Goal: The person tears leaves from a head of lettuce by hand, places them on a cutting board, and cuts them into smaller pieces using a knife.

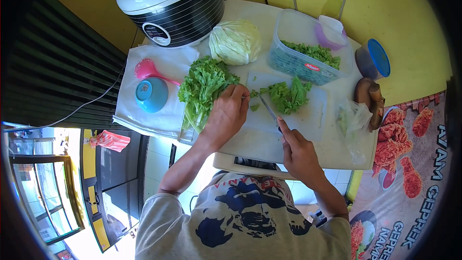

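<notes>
My right hand (299,150) is closed around the handle of a knife (268,108), its blade slanting up and left over a pale cutting board (313,115). Close to the blade's tip, the fingers of my left hand (230,111) are pinched together on lettuce, mostly hidden by the fingers. A large bunch of green leaf lettuce (204,84) lies just left of that hand. Cut lettuce pieces (291,97) are heaped on the board right of the knife, with small scraps near the blade.
Behind the board stand a whole cabbage (235,42) and a clear container (308,70) holding lettuce and a purple cup. A rice cooker (175,12), blue bowl (151,95) and pink ladle (153,71) sit left. Right are a blue-lidded tub (373,58) and plastic bag (353,127).
</notes>
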`<state>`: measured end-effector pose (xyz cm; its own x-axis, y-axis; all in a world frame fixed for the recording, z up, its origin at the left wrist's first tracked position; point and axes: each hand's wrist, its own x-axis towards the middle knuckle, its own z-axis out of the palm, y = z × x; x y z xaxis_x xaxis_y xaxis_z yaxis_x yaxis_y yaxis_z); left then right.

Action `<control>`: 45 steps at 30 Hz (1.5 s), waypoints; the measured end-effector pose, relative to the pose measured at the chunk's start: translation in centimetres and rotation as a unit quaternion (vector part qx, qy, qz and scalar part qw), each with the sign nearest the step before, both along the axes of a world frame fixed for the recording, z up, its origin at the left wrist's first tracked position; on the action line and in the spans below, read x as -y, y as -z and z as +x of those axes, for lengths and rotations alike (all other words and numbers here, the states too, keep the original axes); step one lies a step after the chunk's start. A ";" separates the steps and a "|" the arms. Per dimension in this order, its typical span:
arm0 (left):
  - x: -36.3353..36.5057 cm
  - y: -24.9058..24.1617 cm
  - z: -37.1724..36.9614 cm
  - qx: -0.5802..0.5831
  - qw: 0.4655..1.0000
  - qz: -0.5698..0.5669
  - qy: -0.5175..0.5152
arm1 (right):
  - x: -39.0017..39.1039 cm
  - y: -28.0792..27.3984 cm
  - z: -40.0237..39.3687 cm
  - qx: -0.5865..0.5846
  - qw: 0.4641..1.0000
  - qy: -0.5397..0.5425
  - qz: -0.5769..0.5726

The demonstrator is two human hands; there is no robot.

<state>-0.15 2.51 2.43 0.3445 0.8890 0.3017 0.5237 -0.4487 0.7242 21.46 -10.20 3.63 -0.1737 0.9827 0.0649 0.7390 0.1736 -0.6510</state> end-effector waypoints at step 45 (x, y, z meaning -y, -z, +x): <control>-5.1 -3.2 2.3 -0.004 0.978 0.063 0.197 | -1.1 2.7 1.6 -0.185 0.979 0.089 0.006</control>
